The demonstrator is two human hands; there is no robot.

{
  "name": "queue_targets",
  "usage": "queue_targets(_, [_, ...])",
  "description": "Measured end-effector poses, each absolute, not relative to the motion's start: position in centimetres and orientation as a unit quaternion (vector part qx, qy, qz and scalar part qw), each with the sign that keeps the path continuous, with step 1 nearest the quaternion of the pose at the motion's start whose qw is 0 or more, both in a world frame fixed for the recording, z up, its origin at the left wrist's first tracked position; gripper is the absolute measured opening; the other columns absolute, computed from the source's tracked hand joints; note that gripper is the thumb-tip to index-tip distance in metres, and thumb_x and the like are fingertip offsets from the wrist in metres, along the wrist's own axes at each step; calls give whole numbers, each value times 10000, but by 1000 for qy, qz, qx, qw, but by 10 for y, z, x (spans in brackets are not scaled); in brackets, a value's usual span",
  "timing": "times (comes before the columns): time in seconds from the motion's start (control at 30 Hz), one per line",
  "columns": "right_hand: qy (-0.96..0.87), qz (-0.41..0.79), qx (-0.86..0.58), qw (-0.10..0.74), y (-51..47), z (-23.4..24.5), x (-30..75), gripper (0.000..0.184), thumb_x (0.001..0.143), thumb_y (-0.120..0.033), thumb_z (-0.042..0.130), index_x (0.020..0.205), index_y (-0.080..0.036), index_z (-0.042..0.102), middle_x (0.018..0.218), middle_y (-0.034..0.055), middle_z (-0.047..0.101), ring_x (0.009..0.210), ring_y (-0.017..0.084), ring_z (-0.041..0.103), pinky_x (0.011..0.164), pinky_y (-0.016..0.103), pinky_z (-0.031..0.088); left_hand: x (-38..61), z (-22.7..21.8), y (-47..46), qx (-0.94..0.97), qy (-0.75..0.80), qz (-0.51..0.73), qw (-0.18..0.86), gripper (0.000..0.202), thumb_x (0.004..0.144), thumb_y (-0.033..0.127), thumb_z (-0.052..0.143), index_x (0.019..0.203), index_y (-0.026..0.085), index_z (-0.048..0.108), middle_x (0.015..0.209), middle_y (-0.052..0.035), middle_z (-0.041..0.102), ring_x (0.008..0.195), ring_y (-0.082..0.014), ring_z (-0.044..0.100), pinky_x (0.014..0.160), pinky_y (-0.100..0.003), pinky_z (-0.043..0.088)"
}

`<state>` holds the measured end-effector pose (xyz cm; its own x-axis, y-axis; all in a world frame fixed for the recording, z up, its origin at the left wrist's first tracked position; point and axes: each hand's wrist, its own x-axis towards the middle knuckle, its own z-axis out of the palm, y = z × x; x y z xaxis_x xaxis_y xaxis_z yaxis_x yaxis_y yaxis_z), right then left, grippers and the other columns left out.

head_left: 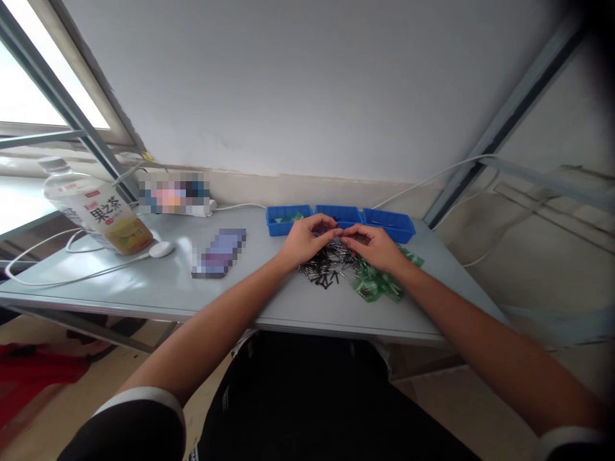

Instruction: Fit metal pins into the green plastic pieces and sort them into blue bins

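Over a pile of small dark metal pieces that look like screws [324, 272], my left hand [307, 242] and my right hand [377, 246] meet at the fingertips. Thumb and fingers of each hand are pinched together, and what they hold is too small to make out. Just right of the pile, partly under my right wrist, lie crumpled green plastic bags [377, 285] with small pieces in them. Behind my hands stand three blue bins in a row: the left bin [281, 226] with something green in it, the middle bin [331, 210] partly hidden, and the right bin [396, 226].
The grey table [221, 301] stands against a white wall. On its left side are a large drink bottle [103, 211], a round white charger [161, 249] with its cable, and a blurred phone [221, 253]. A blurred box [175, 194] sits behind them. Metal frame posts rise on both sides.
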<state>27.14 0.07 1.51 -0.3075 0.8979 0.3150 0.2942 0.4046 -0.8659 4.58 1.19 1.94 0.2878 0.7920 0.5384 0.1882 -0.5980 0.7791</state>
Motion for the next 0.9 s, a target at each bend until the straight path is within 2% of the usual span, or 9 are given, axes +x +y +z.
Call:
queue_targets(0.23, [-720, 351, -423, 424, 0, 16, 272, 375, 879, -544, 774, 1016, -195, 792, 941, 76, 790, 630, 168, 650, 614, 329, 587, 45, 17, 17, 711, 335, 518, 338, 258, 980, 387, 709, 1124, 178, 755, 1183, -102, 801, 1098, -225, 750, 1026, -391, 564])
queue_targets(0.4, [-718, 354, -426, 422, 0, 17, 272, 373, 879, -538, 777, 1016, -192, 787, 919, 70, 784, 614, 161, 641, 602, 320, 576, 46, 19, 15, 711, 345, 513, 335, 213, 940, 350, 756, 1059, 174, 769, 1130, -92, 809, 1025, -209, 752, 992, -385, 574])
queue_targets(0.6, [-717, 354, -426, 423, 0, 17, 272, 374, 879, -549, 775, 1010, -199, 789, 925, 70, 782, 628, 167, 643, 603, 324, 578, 46, 20, 13, 714, 366, 504, 320, 240, 869, 379, 828, 979, 175, 764, 1014, -70, 793, 888, -176, 717, 901, -366, 581])
queue_targets(0.77, [-716, 357, -419, 430, 1, 15, 272, 382, 875, -565, 776, 1000, -205, 791, 946, 75, 789, 661, 181, 662, 612, 332, 589, 46, 20, 14, 730, 345, 515, 288, 210, 894, 373, 804, 988, 189, 771, 1097, -77, 766, 1023, -190, 706, 926, -347, 578])
queue_targets(0.9, [-716, 357, -419, 429, 1, 15, 272, 395, 868, -570, 781, 1009, -201, 787, 961, 79, 792, 654, 178, 657, 594, 328, 587, 46, 20, 15, 728, 352, 509, 295, 215, 918, 380, 781, 1013, 187, 772, 1078, -80, 785, 1014, -200, 717, 937, -368, 572])
